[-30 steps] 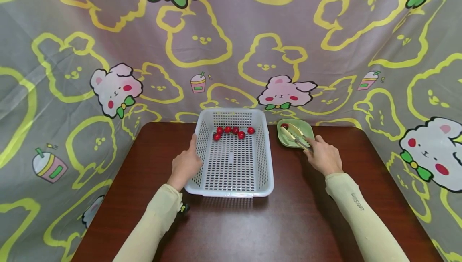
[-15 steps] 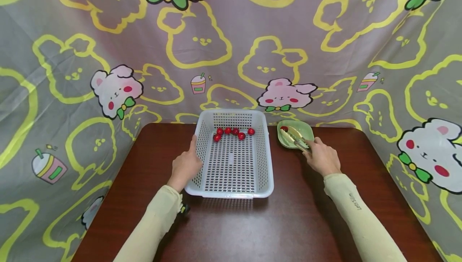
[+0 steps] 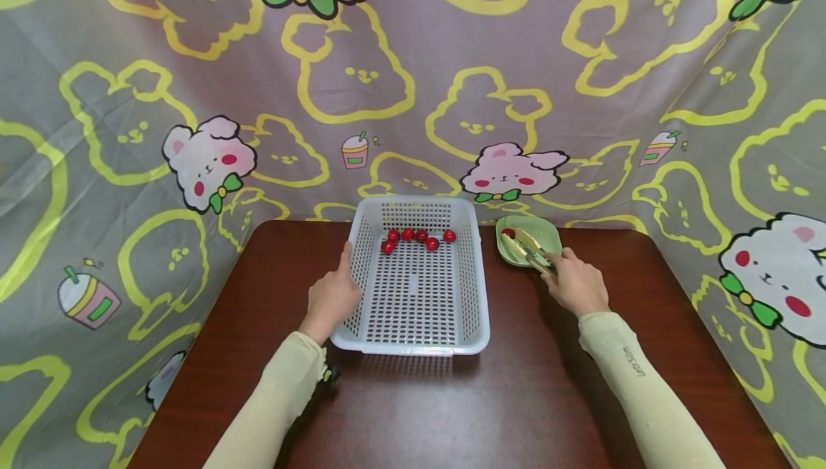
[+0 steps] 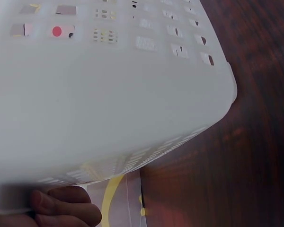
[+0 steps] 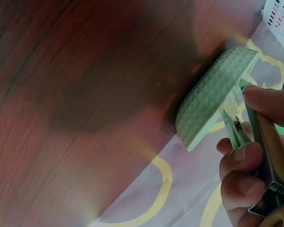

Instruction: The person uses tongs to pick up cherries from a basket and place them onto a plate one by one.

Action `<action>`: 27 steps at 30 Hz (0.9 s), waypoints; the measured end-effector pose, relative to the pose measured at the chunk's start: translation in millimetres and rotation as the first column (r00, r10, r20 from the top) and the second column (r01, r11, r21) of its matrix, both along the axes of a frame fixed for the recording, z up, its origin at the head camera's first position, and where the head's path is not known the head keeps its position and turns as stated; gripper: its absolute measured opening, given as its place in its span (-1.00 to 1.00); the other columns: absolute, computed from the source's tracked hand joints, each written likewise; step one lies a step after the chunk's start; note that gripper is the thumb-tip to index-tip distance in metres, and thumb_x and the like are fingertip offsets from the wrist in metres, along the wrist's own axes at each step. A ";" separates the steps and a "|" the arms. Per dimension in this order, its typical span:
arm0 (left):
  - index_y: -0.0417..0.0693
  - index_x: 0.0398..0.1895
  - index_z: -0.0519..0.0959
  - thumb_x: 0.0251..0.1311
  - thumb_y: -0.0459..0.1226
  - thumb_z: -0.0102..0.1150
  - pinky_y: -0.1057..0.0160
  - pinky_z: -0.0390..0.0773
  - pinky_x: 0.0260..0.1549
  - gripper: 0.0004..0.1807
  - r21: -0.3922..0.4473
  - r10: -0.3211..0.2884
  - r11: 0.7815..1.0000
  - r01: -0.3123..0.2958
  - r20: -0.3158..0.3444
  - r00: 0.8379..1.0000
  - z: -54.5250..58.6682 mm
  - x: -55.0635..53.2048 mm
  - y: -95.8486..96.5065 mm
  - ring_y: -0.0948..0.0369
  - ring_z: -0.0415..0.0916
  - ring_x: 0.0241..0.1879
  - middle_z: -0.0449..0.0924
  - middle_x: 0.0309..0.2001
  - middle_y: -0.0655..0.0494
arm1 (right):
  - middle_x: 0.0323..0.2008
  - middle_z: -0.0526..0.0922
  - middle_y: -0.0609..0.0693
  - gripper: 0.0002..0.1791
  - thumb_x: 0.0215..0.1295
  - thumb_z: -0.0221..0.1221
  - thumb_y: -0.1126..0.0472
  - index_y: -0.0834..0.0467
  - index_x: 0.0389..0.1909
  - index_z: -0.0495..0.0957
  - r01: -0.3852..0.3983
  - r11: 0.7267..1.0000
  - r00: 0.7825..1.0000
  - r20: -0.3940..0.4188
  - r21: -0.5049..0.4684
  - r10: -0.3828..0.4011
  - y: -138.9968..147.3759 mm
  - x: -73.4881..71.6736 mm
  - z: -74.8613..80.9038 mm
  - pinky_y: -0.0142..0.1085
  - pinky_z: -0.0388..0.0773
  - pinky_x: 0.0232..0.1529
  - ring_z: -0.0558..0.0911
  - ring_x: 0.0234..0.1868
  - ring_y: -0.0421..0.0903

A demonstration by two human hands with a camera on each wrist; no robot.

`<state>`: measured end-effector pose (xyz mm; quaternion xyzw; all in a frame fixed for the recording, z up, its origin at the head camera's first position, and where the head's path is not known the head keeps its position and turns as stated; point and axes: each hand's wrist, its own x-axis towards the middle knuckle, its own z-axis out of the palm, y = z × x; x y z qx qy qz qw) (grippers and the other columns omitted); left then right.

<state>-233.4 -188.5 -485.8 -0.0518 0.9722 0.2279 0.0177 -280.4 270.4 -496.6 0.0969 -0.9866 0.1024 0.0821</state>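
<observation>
A pale grey plastic basket (image 3: pixel 413 290) with slotted sides stands on the table. Several small red cherry-like fruits (image 3: pixel 421 235) lie inside at its far end. My left hand (image 3: pixel 332 300) holds the basket's left rim, its index finger stretched along it. In the left wrist view, curled fingers (image 4: pixel 68 205) show at the basket's edge. My right hand (image 3: pixel 576 281) grips metal tongs (image 3: pixel 537 257) with pale tips. Those tips reach into a green dish (image 3: pixel 548 232) right of the basket, beside a single red fruit (image 3: pixel 508 233). Whether they pinch it cannot be told.
A dark brown wooden table (image 3: pixel 452 411) carries the basket and dish. Patterned cloth (image 3: pixel 413 60) hangs close behind the table and along both sides. The dish stands near the table's back edge, a short gap from the basket.
My right hand has shifted slightly left, and the tongs' tips have drawn nearer each other around the fruit in the dish. My left hand and the basket stay put.
</observation>
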 end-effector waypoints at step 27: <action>0.03 0.71 -0.18 0.29 -0.27 0.07 0.20 0.31 -0.69 -0.02 0.000 0.006 1.000 -0.006 -0.001 1.000 1.5 1.6 1.3 0.09 0.36 -0.72 0.45 -0.63 -0.01 | -0.18 0.47 0.26 -0.36 0.34 0.31 0.05 0.23 0.38 0.49 0.020 0.998 1.000 -0.006 -0.067 -0.020 -3.2 14.4 20.6 0.02 0.43 -0.51 0.49 -0.56 0.11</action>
